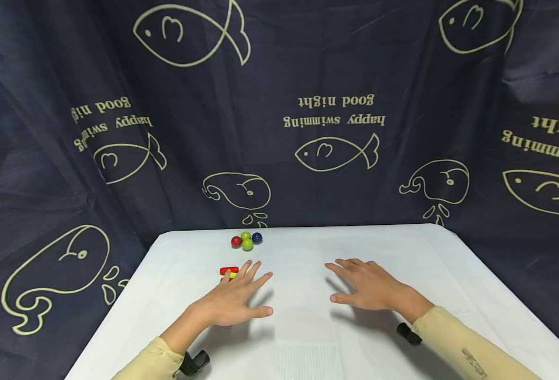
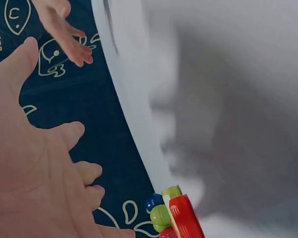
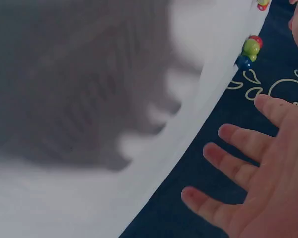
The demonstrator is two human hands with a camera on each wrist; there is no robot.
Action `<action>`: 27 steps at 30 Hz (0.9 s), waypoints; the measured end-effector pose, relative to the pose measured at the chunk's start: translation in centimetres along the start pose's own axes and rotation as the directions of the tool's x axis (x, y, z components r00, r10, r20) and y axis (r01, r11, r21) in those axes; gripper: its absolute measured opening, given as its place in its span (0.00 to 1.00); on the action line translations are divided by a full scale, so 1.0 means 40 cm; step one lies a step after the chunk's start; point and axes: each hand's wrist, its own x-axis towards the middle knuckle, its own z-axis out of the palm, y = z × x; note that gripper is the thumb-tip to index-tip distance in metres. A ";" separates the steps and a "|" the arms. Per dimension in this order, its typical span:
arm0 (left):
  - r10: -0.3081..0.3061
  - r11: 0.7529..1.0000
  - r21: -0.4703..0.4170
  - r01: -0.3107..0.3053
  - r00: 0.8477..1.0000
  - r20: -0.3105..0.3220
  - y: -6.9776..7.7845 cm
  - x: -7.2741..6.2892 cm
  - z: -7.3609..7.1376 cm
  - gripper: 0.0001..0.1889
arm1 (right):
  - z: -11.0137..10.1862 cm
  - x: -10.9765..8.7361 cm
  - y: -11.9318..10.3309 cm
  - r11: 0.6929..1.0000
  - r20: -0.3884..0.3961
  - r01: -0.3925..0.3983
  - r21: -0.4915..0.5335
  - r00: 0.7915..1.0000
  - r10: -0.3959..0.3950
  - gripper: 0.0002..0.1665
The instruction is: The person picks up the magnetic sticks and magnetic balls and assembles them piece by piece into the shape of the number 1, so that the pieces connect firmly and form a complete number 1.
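My left hand (image 1: 234,301) hovers over the left half of the white table, palm down with fingers spread, holding nothing. Just beyond its fingertips lie small red pieces (image 1: 229,270) with a yellow piece (image 1: 233,275) between them, partly hidden by the fingers. In the left wrist view a red piece (image 2: 186,218) shows a pale printed mark; its exact kind is unclear. My right hand (image 1: 369,285) hovers over the right half, fingers extended and apart, also holding nothing. Its shadow falls on the table below.
Near the table's far edge sit a red ball (image 1: 236,241), two green balls, the nearer green ball (image 1: 247,244) in front, and a dark blue ball (image 1: 257,238). A dark curtain (image 1: 279,195) with fish and whale drawings hangs behind the white table (image 1: 303,285).
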 end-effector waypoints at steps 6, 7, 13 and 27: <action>0.005 0.999 -0.032 -0.008 0.994 -0.105 -0.011 0.023 0.005 0.42 | 0.000 0.024 0.001 0.999 -0.057 0.035 0.027 0.998 -0.034 0.39; 0.008 0.999 -0.032 -0.012 0.991 -0.134 -0.014 0.028 0.006 0.40 | -0.001 0.028 0.001 0.999 -0.064 0.039 0.025 0.997 -0.038 0.38; -0.001 0.998 -0.059 -0.016 0.960 -0.281 -0.028 0.047 0.003 0.26 | -0.002 0.057 -0.004 0.997 -0.078 0.019 0.077 0.997 -0.013 0.27; -0.034 0.997 -0.076 0.006 0.930 -0.366 -0.072 0.095 0.006 0.17 | 0.005 0.149 -0.016 0.982 -0.066 -0.054 0.182 0.996 0.067 0.21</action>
